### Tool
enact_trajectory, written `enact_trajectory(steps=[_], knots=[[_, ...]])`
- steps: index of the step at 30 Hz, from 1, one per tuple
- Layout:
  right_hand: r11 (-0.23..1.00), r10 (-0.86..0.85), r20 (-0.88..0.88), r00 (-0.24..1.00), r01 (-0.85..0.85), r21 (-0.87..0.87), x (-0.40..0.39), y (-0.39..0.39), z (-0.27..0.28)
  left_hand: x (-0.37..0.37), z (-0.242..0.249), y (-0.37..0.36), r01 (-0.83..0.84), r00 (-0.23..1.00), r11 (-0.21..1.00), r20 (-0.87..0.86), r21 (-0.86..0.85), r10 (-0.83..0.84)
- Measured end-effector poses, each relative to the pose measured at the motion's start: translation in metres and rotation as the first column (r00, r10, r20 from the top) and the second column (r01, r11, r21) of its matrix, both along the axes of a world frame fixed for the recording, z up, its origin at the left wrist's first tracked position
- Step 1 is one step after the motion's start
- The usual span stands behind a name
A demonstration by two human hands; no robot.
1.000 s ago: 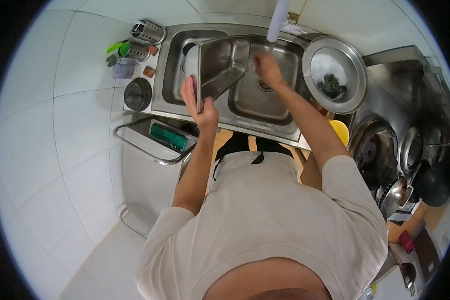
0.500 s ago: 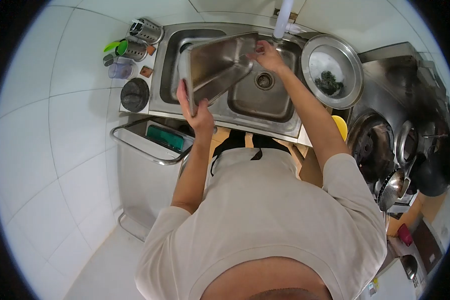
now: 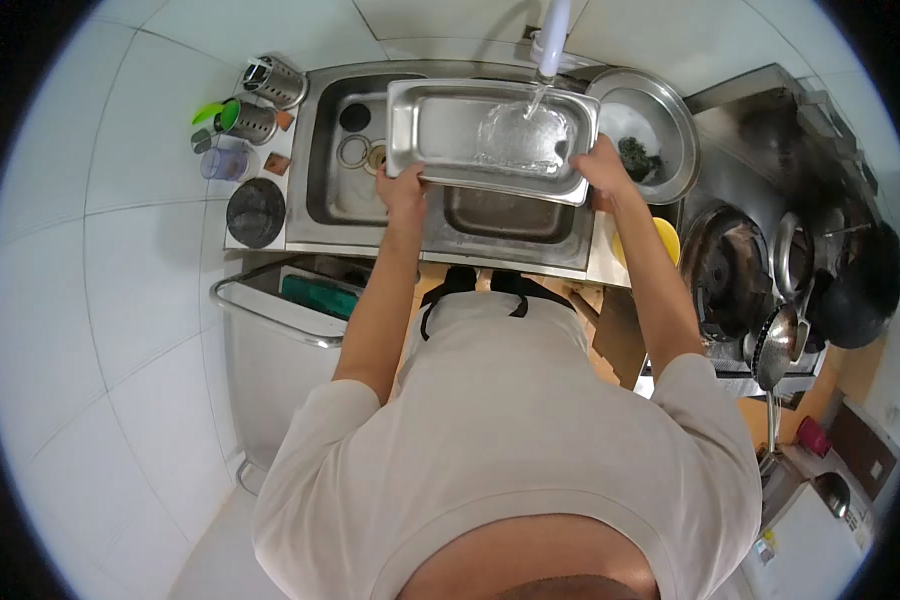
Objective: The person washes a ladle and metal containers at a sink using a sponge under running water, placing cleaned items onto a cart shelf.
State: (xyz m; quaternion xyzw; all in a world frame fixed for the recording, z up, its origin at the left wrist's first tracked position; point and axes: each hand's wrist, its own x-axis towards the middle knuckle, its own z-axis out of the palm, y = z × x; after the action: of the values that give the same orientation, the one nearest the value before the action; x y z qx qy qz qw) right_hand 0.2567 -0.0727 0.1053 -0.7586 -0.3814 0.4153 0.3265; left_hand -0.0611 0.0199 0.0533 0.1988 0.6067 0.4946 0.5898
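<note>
So, left hand (image 3: 403,190), right hand (image 3: 601,166) gripping pan (image 3: 448,132) under running tap (image 3: 554,42)

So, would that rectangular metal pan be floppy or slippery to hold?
The rectangular metal pan is probably stiff, given its straight rim. Its wet metal may be slippery. Water pouring from the tap could make the end at the right hand heavier.

Two hands (image 3: 404,190), one rectangular pan (image 3: 445,130), one faucet (image 3: 553,40) are showing; also showing: two sink basins (image 3: 345,202), two perforated canisters (image 3: 281,86).
</note>
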Motion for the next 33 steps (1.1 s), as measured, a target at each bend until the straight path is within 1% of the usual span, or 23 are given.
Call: enact_trajectory(steps=[2, 3, 4, 5, 7, 8, 11, 12, 15, 16, 19, 20, 21, 22, 23, 24, 25, 26, 27, 28, 29, 31, 33], knots=[[0.996, -0.046, 0.003, 0.999, 0.046, 0.075, -0.008, -0.021, 0.024, 0.011, -0.041, 0.012, 0.136, 0.967, 0.987, -0.228, 0.081, -0.115], [0.991, -0.07, 0.005, 0.998, 0.069, 0.115, -0.013, -0.03, 0.041, 0.017, -0.05, 0.016, 0.21, 0.926, 0.971, -0.341, 0.113, -0.16], [0.992, -0.128, 0.014, 0.992, 0.128, -0.011, -0.015, -0.037, 0.059, 0.031, -0.025, 0.013, 0.231, 0.935, 0.972, -0.286, 0.044, -0.209], [0.986, -0.159, 0.038, 0.986, 0.158, 0.046, -0.016, -0.045, 0.067, 0.04, -0.013, 0.016, 0.346, 0.884, 0.938, -0.342, 0.015, -0.321], [0.965, -0.224, 0.084, 0.971, 0.209, 0.16, -0.017, -0.06, 0.077, 0.055, -0.004, 0.021, 0.555, 0.732, 0.83, -0.439, -0.061, -0.521], [0.954, -0.248, 0.054, 0.967, 0.235, 0.187, -0.015, -0.067, 0.079, 0.06, -0.04, 0.033, 0.667, 0.544, 0.743, -0.646, -0.054, -0.535], [0.92, -0.316, 0.218, 0.923, 0.242, 0.31, -0.025, -0.082, 0.108, 0.095, -0.042, 0.045, 0.77, 0.537, 0.637, -0.583, 0.044, -0.609], [0.933, -0.283, 0.274, 0.919, 0.198, 0.299, -0.026, -0.086, 0.118, 0.106, -0.015, 0.044, 0.828, 0.456, 0.559, -0.626, 0.037, -0.632], [0.937, -0.305, 0.421, 0.854, 0.19, 0.293, -0.044, -0.094, 0.154, 0.142, -0.028, 0.063, 0.851, 0.523, 0.478, -0.432, 0.218, -0.735], [0.942, -0.279, 0.446, 0.851, 0.152, 0.299, -0.045, -0.097, 0.154, 0.15, -0.029, 0.066, 0.847, 0.528, 0.463, -0.312, 0.26, -0.79], [0.942, -0.248, 0.562, 0.789, 0.061, 0.33, -0.052, -0.104, 0.147, 0.159, -0.047, 0.078, 0.857, 0.509, 0.472, -0.198, 0.206, -0.838], [0.942, -0.241, 0.545, 0.803, 0.059, 0.33, -0.053, -0.105, 0.142, 0.155, -0.058, 0.077, 0.866, 0.493, 0.47, -0.142, 0.17, -0.858], [0.942, -0.256, 0.491, 0.833, 0.102, 0.319, -0.052, -0.105, 0.138, 0.148, -0.07, 0.075, 0.875, 0.478, 0.466, -0.084, 0.134, -0.874], [0.941, -0.271, 0.434, 0.859, 0.143, 0.306, -0.05, -0.105, 0.134, 0.141, -0.069, 0.072, 0.882, 0.465, 0.46, -0.026, 0.097, -0.885], [0.94, -0.285, 0.373, 0.883, 0.181, 0.289, -0.047, -0.105, 0.127, 0.134, -0.069, 0.07, 0.893, 0.447, 0.444, -0.024, 0.071, -0.894], [0.945, -0.303, 0.348, 0.887, 0.235, 0.226, -0.035, -0.106, 0.114, 0.124, -0.058, 0.064, 0.902, 0.431, 0.43, -0.02, 0.041, -0.902], [0.929, -0.349, 0.222, 0.91, 0.305, 0.211, -0.02, -0.106, 0.099, 0.113, -0.047, 0.058, 0.91, 0.414, 0.414, -0.016, 0.009, -0.91], [0.909, -0.395, 0.095, 0.914, 0.373, 0.188, -0.005, -0.105, 0.085, 0.104, -0.041, 0.057, 0.927, 0.374, 0.372, -0.075, 0.042, -0.924], [0.886, -0.438, -0.028, 0.899, 0.437, 0.157, 0.002, -0.104, 0.078, 0.096, -0.028, 0.053, 0.911, 0.412, 0.412, 0.002, -0.004, -0.911], [0.875, -0.466, -0.109, 0.878, 0.476, 0.086, 0.003, -0.099, 0.089, 0.089, -0.009, 0.049, 0.893, 0.451, 0.448, 0.078, -0.05, -0.889], [0.865, -0.491, -0.173, 0.854, 0.501, 0.018, 0.008, -0.097, 0.083, 0.082, 0.001, 0.049, 0.873, 0.488, 0.478, 0.152, -0.1, -0.86], [0.838, -0.543, -0.291, 0.788, 0.532, -0.122, 0.026, -0.092, 0.057, 0.064, -0.011, 0.069, 0.914, 0.396, 0.359, 0.22, -0.189, -0.891], [0.892, -0.452, -0.227, 0.863, 0.442, -0.096, 0.037, -0.078, 0.024, 0.04, -0.019, 0.085, 0.924, 0.374, 0.33, 0.269, -0.195, -0.887]])
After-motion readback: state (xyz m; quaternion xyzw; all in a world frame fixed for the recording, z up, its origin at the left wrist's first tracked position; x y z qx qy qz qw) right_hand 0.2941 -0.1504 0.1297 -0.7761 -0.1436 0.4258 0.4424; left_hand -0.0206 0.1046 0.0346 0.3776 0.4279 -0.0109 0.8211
